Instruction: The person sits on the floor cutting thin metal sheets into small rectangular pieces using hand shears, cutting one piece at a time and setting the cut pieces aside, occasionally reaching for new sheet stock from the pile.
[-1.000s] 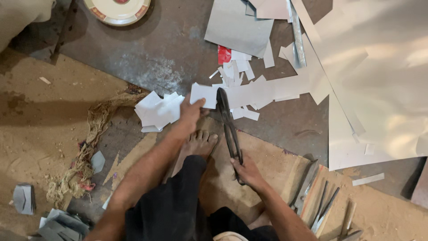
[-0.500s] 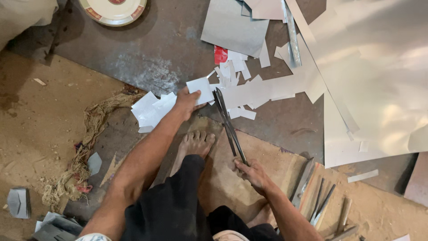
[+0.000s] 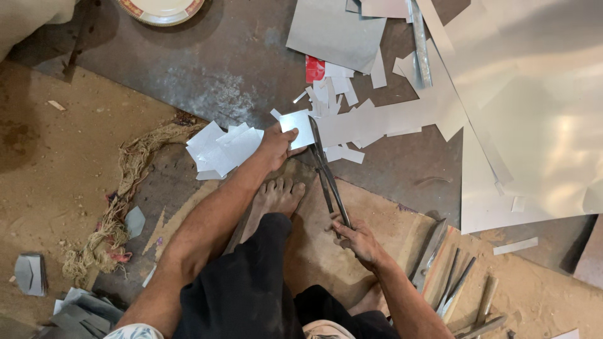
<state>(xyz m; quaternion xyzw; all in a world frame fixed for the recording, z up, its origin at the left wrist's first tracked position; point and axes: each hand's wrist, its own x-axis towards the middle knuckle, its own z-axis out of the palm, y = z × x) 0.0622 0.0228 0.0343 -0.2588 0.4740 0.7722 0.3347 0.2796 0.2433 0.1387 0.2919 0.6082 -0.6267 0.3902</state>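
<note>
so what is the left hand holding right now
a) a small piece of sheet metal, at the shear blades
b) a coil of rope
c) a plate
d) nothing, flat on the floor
a: the left hand pinches a small piece of sheet metal right beside the blades of the long shears, whose handles the right hand grips.

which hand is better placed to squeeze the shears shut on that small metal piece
Right. The right hand already grips the long metal shears' handles; the left hand is holding the small square sheet-metal piece at the blades.
</note>
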